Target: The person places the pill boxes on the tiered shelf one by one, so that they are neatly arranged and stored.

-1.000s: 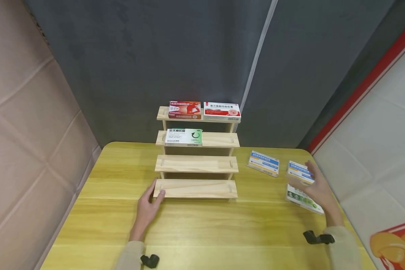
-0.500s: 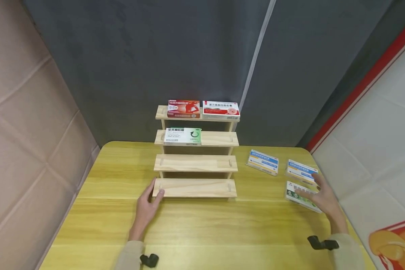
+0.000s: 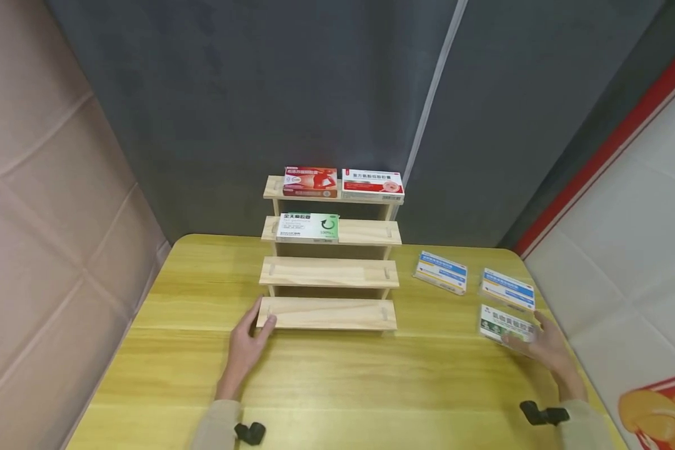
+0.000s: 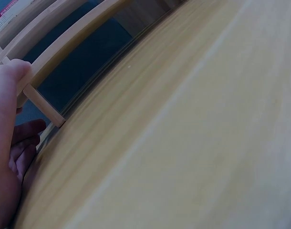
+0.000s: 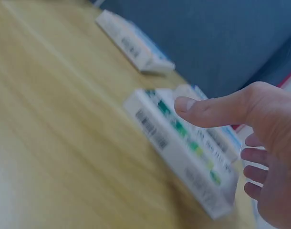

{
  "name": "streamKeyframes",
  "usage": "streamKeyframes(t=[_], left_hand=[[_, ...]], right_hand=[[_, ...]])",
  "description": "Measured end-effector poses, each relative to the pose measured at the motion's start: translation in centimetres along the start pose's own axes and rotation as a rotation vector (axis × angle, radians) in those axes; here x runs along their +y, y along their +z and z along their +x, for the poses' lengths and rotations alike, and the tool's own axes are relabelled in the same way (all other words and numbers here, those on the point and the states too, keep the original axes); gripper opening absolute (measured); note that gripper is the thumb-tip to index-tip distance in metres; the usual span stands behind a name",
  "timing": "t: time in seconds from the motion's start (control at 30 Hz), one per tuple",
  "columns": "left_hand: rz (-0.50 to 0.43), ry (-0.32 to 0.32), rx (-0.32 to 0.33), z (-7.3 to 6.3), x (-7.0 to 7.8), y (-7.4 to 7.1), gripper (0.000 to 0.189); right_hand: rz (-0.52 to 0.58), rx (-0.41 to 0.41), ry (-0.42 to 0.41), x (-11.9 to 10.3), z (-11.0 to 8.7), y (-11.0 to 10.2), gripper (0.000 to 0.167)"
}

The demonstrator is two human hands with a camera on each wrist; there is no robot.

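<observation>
A wooden four-tier step stand (image 3: 329, 272) stands on the table. My left hand (image 3: 244, 347) holds the left end of its lowest step, thumb on top; in the left wrist view the other fingers lie beside the stand's leg (image 4: 44, 106). My right hand (image 3: 548, 347) is at the right end of a white and green medicine box (image 3: 497, 324). In the right wrist view its thumb (image 5: 207, 110) reaches over that box, and its other fingers, slightly bent, are beyond the end. Just behind lies a blue and white medicine box (image 3: 508, 289).
Another blue and white box (image 3: 441, 272) lies right of the stand. On the top step are a red box (image 3: 310, 182) and a red and white box (image 3: 372, 185); a green and white box (image 3: 307, 228) sits one step down. A dark panel (image 3: 259, 94) rises behind the table (image 3: 371, 387).
My right hand has moved down and toward the near side, from over the rear blue and white box to the green and white one. The left hand keeps its place on the stand.
</observation>
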State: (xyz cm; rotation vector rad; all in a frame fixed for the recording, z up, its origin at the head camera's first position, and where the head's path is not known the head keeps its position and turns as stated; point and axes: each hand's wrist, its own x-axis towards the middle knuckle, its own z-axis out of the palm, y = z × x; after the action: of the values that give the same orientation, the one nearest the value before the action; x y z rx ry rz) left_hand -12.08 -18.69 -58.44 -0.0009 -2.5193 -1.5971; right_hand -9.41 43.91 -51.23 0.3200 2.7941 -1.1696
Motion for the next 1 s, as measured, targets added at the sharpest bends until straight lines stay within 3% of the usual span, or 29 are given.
streamKeyframes(t=[0.2, 0.4, 0.7, 0.93, 1.0], left_hand=[[0.001, -0.004, -0.003, 0.0, -0.1, 0.1, 0.064], [-0.001, -0.002, 0.009, 0.1, -0.3, 0.2, 0.064], [-0.006, -0.011, -0.004, 0.0, -0.1, 0.1, 0.065], [-0.002, -0.012, 0.003, 0.0, 0.0, 0.1, 0.065], [0.000, -0.011, 0.003, 0.0, 0.0, 0.1, 0.065]], right_hand=[[-0.102, 0.064, -0.134, 2.3, 0.0, 1.0, 0.079], [-0.090, 0.093, -0.128, 2.9, -0.3, 1.2, 0.068], [-0.077, 0.056, -0.113, 3.3, -0.3, 0.9, 0.080], [-0.029, -0.024, 0.041, 3.0, -0.7, 0.3, 0.102], [-0.027, -0.015, 0.068, 3.1, -0.8, 0.3, 0.103]])
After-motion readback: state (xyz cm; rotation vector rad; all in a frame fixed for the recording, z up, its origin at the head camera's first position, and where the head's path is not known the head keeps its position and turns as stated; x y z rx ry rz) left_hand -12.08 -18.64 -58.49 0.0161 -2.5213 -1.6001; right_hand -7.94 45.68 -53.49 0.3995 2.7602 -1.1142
